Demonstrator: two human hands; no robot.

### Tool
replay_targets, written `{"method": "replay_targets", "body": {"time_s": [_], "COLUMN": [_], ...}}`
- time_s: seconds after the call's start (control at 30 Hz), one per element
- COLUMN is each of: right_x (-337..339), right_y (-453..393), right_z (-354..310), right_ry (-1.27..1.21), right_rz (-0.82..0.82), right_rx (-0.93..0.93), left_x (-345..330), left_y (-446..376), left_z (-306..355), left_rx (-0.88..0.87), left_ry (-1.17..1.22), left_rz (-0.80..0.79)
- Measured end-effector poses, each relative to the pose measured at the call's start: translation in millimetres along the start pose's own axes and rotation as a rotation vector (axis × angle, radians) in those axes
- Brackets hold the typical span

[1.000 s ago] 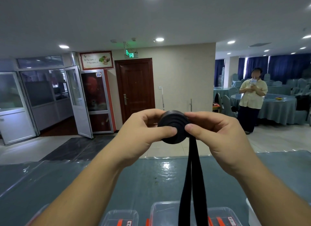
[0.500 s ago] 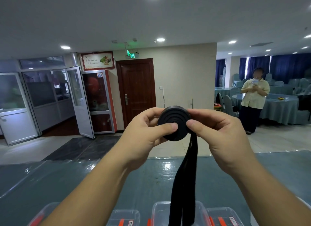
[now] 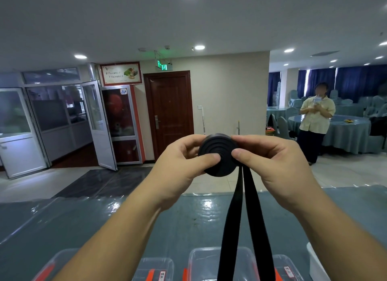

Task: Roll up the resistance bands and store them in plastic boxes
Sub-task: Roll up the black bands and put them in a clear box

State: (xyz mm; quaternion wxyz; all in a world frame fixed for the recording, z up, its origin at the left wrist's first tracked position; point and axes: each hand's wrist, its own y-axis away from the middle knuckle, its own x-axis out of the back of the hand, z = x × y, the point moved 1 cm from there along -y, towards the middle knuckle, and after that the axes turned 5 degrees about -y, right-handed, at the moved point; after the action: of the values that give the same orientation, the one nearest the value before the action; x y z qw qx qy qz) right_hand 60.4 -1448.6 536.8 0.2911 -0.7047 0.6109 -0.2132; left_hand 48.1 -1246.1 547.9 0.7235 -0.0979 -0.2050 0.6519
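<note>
Rolling is underway: the left hand [image 3: 178, 167] and right hand [image 3: 270, 161] pinch a black rubber resistance band coil [image 3: 217, 155] at chest height, above the clear plastic boxes [image 3: 207, 262]. Two tails hang loose; winding them calls for more turns.

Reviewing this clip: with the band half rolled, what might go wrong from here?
The black coil is only pinched between the left hand and right hand; a slip may let it spring loose. Two long tails hang unrolled and might snag the plastic boxes below.
</note>
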Motion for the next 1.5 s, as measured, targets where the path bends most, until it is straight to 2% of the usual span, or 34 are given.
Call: {"method": "replay_targets", "body": {"time_s": [0.07,0.1,0.2,0.27,0.43,0.63,0.73,0.83,1.0,1.17,1.23,1.37,1.43,1.5], "right_x": [0,0,-3,-4,0,-5,-3,-2,-6,-3,-5,-7,-5,-5], "right_y": [1,1,2,3,2,1,2,4,7,5,4,1,1,2], "right_z": [0,-1,-3,-3,-5,-2,-2,-1,3,8,7,2,1,1], "right_ry": [0.029,0.014,-0.055,-0.078,0.027,-0.064,-0.006,0.013,-0.153,-0.013,-0.039,-0.141,-0.114,-0.09], "right_rz": [-0.011,-0.002,0.034,0.044,-0.022,0.056,0.015,-0.022,0.045,-0.019,0.0,0.066,0.058,0.037], "right_rx": [-0.002,0.007,0.056,0.063,0.017,0.043,0.015,-0.01,-0.021,-0.072,-0.06,-0.021,-0.02,-0.035], "left_x": [4,5,-2,-6,4,-7,-3,9,7,12,12,5,5,7], "left_y": [-1,-1,0,0,-2,-1,0,-1,2,2,2,1,1,0], "left_z": [3,3,2,-2,5,-5,-3,2,-3,1,3,-3,-3,2], "left_rx": [-0.032,-0.042,-0.028,-0.015,-0.02,0.051,0.08,0.07,0.083,0.076,0.051,0.049,0.072,0.088], "left_ry": [-0.136,-0.121,0.129,0.208,-0.087,0.265,0.11,-0.109,0.115,-0.068,-0.052,0.133,0.103,-0.03], "left_rz": [-0.048,-0.048,-0.004,0.006,-0.073,-0.017,-0.022,-0.115,-0.047,-0.131,-0.11,-0.04,-0.043,-0.096]}}
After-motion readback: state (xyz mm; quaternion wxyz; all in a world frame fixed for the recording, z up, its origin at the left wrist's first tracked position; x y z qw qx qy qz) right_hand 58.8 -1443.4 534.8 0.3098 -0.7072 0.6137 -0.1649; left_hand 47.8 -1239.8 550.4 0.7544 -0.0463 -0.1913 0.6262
